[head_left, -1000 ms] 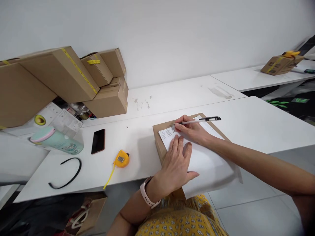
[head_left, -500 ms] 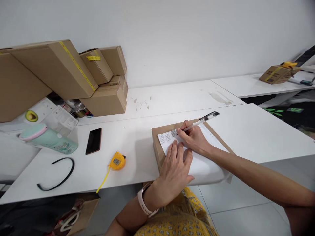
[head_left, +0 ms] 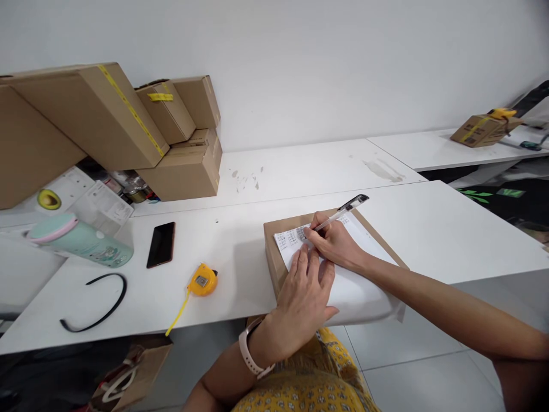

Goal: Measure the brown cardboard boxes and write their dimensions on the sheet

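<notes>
A flat cardboard box (head_left: 274, 257) lies at the near edge of the white table (head_left: 429, 229). A white sheet of paper (head_left: 360, 286) with rows of small writing at its top left covers the box and hangs over the table edge. My left hand (head_left: 306, 297) lies flat on the sheet, fingers stretched out, a pale watch on its wrist. My right hand (head_left: 334, 243) is closed around a black-capped pen (head_left: 341, 212), whose tip touches the written rows.
A yellow tape measure (head_left: 201, 281), a black phone (head_left: 161, 244), a black curved band (head_left: 96, 306) and a mint bottle (head_left: 79, 240) lie to the left. Cardboard boxes (head_left: 128, 126) are stacked at the back left. Another box (head_left: 480, 129) sits on a far table.
My right hand has tilted the pen more upright and kept its tip on the writing. The view has shifted slightly; my left hand stays flat on the sheet.
</notes>
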Available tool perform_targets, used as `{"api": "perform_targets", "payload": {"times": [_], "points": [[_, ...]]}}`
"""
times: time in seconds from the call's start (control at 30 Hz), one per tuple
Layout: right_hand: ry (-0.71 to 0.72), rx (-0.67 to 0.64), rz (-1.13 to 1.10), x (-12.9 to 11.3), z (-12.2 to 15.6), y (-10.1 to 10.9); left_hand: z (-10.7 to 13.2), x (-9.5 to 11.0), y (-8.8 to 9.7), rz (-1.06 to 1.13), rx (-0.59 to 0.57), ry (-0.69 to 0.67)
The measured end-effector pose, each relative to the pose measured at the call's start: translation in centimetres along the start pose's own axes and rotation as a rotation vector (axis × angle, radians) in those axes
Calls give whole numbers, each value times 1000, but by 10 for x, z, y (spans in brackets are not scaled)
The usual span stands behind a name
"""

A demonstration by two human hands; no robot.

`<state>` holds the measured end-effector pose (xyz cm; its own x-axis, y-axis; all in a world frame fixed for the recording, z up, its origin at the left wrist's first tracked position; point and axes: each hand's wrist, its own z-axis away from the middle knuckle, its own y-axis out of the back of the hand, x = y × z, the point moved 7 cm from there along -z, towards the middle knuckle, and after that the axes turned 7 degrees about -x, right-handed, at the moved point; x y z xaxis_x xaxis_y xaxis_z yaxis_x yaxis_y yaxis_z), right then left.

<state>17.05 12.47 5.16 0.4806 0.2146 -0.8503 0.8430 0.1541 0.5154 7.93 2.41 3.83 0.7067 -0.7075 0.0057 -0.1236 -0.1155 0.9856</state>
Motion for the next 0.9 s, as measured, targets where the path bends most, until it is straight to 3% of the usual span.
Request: {"api": "perform_targets", "payload": {"times": [0.9], "points": [[-32, -2, -43, 2, 1, 0, 0, 1, -1, -6, -7, -15]]}}
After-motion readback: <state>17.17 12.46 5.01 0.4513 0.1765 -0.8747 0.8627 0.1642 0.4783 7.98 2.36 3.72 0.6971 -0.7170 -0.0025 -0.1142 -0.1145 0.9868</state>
